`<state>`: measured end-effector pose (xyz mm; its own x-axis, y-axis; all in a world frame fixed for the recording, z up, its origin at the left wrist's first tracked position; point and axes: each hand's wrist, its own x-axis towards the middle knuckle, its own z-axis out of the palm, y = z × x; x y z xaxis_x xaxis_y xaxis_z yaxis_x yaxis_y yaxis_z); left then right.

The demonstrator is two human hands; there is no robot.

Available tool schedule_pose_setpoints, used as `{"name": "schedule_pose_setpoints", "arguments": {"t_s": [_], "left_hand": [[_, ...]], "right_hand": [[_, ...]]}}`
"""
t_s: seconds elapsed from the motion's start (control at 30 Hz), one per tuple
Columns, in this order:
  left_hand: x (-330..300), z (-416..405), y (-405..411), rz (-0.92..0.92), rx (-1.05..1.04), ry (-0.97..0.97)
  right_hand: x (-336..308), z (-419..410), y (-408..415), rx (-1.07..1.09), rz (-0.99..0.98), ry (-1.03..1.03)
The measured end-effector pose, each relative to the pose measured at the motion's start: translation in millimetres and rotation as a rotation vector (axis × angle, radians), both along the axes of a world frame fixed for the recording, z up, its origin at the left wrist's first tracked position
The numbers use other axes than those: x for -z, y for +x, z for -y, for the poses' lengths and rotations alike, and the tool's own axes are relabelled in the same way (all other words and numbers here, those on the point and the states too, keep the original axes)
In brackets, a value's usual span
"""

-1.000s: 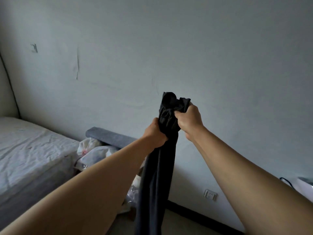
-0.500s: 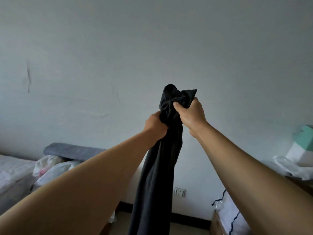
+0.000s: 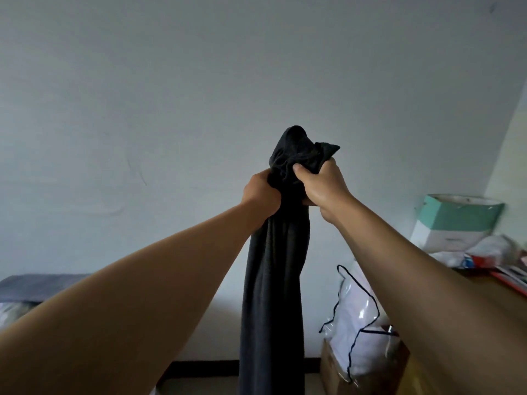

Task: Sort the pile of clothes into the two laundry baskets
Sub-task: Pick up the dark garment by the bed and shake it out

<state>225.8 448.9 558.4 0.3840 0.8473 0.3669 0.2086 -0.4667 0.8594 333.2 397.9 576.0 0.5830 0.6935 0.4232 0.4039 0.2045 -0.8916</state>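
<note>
A long dark grey garment (image 3: 273,295) hangs straight down in front of a pale wall, its lower end cut off by the frame's bottom edge. My left hand (image 3: 261,195) grips its bunched top from the left. My right hand (image 3: 320,186) grips the same bunch from the right, thumb pressed into the folds, with a crumpled end sticking up above both fists. Both arms are stretched out forward at about head height. No laundry basket and no clothes pile are in view.
A clear plastic bag with dark trim (image 3: 359,317), stuffed with white bedding, sits on a cardboard box at the lower right. Behind it a wooden table (image 3: 484,283) carries a teal and white box (image 3: 456,220) and clutter. A grey cushion (image 3: 31,286) lies at the far left.
The view has swung right: the bed and white bags slid out at the left, the table and bedding bag came in at the right. Both hands keep the same grip on the garment.
</note>
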Motion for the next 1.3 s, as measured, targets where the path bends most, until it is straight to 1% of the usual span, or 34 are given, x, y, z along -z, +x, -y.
{"name": "schedule_pose_setpoints", "arguments": {"t_s": [0.27,0.57,0.77,1.03,1.17,1.3], "left_hand": [[52,3,-11,-0.013,0.067,-0.118],[122,1,-36,-0.128,0.061,-0.247],[183,5,-48,-0.211,0.080,-0.352],[262,18,-31,-0.283,0.160,-0.469],[293,24,-14,-0.309,0.201,-0.494],[314,29,-2,-0.318,0.228,-0.556]], "right_hand": [[55,-7,-3,0.010,-0.075,-0.110],[136,-17,-19,-0.003,-0.159,-0.238],[196,-14,-29,0.002,-0.221,-0.354],[276,11,-10,0.081,-0.273,-0.522],[303,22,5,0.135,-0.314,-0.564],[322,27,16,0.161,-0.297,-0.634]]}}
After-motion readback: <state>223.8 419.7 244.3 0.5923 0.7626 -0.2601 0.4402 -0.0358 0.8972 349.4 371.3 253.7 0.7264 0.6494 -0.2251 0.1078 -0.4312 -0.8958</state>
